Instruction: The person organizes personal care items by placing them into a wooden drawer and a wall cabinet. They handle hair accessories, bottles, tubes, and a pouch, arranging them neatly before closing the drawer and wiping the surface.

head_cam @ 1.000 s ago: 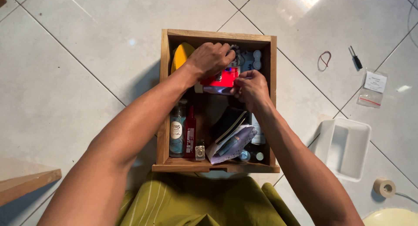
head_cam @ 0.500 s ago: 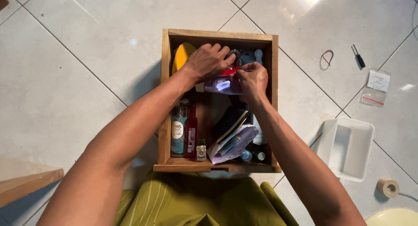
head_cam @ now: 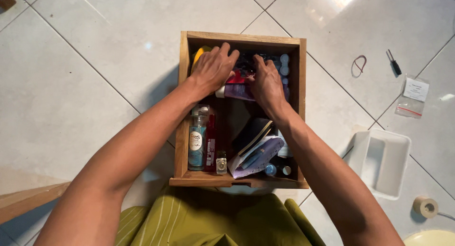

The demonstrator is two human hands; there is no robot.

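I see the purple tube lying crosswise between my hands in the wooden drawer, left hand and right hand both clamped on it.

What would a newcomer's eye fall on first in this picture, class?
First, the wooden drawer on the white tiled floor, crammed with bottles and pouches. Both hands reach into its far end: the left hand and right hand press on a purple tube. A white plastic tray lies to the right.
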